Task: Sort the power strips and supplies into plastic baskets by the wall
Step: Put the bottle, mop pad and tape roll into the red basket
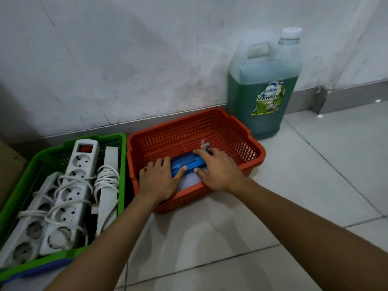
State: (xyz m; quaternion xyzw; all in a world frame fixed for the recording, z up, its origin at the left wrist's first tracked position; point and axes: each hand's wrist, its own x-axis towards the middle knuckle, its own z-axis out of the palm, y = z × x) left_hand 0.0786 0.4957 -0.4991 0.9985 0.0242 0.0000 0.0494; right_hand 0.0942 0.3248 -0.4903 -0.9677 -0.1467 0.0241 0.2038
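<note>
- Both my hands are down in the orange basket [255, 153] right now, left hand [161, 179] and right hand [218, 171] gripping the two ends of a blue plastic thing [188, 163]. Can't tell what it actually is, some kind of supply.
- Fingers curl around it from both sides, thumbs on the near edge. I'd guess two hands so it goes in flat instead of tipping.
- It sits low at the near side of the basket, with something white [190, 182] just under it. Whether it's touching the bottom yet, no idea.
- The green basket [117, 143] on my left holds the white power strips [81, 179], cords wrapped around them, lying lengthwise so they fit.
- Both baskets are pushed up near the wall [126, 59], with a dishwash jug [264, 97] standing behind the orange one's far corner.
</note>
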